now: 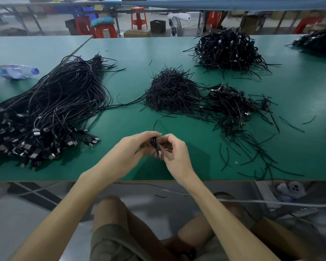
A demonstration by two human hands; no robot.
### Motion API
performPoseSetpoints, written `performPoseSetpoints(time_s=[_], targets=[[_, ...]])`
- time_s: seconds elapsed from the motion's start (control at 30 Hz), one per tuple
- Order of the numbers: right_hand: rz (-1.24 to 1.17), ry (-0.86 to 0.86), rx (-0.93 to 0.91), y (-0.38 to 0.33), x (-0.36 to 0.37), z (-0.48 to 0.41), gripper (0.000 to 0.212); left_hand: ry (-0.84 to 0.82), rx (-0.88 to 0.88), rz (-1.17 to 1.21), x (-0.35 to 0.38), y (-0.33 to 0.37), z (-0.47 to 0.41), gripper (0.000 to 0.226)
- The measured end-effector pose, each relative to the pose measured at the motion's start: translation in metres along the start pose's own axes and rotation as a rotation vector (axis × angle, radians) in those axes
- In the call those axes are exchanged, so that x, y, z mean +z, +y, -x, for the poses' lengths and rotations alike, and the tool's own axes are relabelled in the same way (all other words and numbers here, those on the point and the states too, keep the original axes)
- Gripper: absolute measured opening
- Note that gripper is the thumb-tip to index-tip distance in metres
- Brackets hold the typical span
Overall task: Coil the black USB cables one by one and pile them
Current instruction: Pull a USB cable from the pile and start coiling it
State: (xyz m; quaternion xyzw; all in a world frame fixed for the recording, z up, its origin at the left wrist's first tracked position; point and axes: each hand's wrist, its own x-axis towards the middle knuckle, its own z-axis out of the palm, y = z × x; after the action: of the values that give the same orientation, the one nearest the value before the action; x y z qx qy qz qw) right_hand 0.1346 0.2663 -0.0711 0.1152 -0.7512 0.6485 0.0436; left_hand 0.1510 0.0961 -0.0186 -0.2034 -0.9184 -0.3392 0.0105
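Both hands meet over the front middle of the green table [177,53]. My left hand [134,147] and my right hand [172,149] pinch one small coiled black USB cable [154,143] between them; its plug hangs down between the fingers. A big bundle of uncoiled black USB cables [51,110] lies at the left, plugs toward the front edge. A pile of coiled cables [231,104] sits to the right of centre, and a larger coiled pile [226,49] lies further back.
A heap of short black ties [171,93] lies in the centre, with loose ties [252,147] scattered at the right front. A plastic water bottle [15,71] lies at the far left. Another cable pile [320,42] is at the back right. Stools stand beyond the table.
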Motion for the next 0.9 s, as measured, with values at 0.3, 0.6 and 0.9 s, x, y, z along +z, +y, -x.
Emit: performPoseSetpoints(time_s=[0.3, 0.6, 0.9], targets=[[-0.131, -0.021, 0.084, 0.000, 0.001, -0.001, 0.013, 0.046, 0.165, -0.389, -0.004, 0.006, -0.014, 0.020], [-0.095, 0.036, 0.091, -0.001, 0.002, 0.002, 0.012, 0.189, -0.044, -0.599, 0.009, 0.021, -0.021, 0.032], [-0.097, 0.117, 0.039, 0.001, 0.003, 0.002, 0.009, 0.073, -0.436, 0.182, 0.008, 0.033, -0.030, 0.027]])
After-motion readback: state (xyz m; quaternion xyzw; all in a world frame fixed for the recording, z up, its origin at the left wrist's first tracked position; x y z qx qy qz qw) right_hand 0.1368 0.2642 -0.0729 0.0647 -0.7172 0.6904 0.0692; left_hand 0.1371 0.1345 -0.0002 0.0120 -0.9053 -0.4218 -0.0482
